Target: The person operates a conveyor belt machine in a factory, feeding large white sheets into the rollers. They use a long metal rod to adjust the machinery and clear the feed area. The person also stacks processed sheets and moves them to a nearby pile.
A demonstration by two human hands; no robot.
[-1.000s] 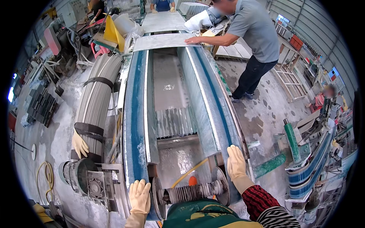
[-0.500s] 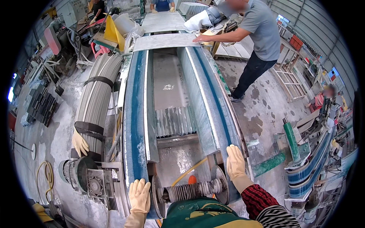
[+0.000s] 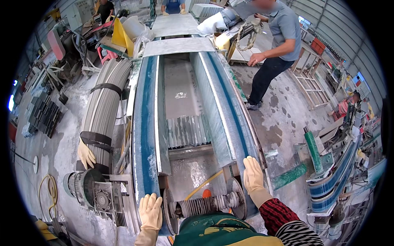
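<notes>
My left hand (image 3: 150, 211), in a cream rubber glove, rests flat on the near end of the left blue conveyor belt (image 3: 146, 135). Opposite it, my right hand (image 3: 253, 178) in a matching glove lies on the right blue belt (image 3: 234, 123), fingers stretched out. Neither hand holds anything. Between them is a dirty ribbed roller shaft (image 3: 205, 208) with a round disc at each end. Farther along, a pale grey slab (image 3: 178, 46) bridges both belts. Behind it lies a second, larger slab (image 3: 174, 25).
A person in a grey shirt (image 3: 285, 35) stands right of the belts; another in a blue apron (image 3: 173, 7) is at the far end. Left are a strapped bundle of long strips (image 3: 102, 98), a spare glove (image 3: 86, 154) and a motor (image 3: 84, 186). A green post (image 3: 313, 151) stands right.
The person in the grey shirt has taken a hand off the nearer slab and drawn back to the right. My hands stay in place on the belts.
</notes>
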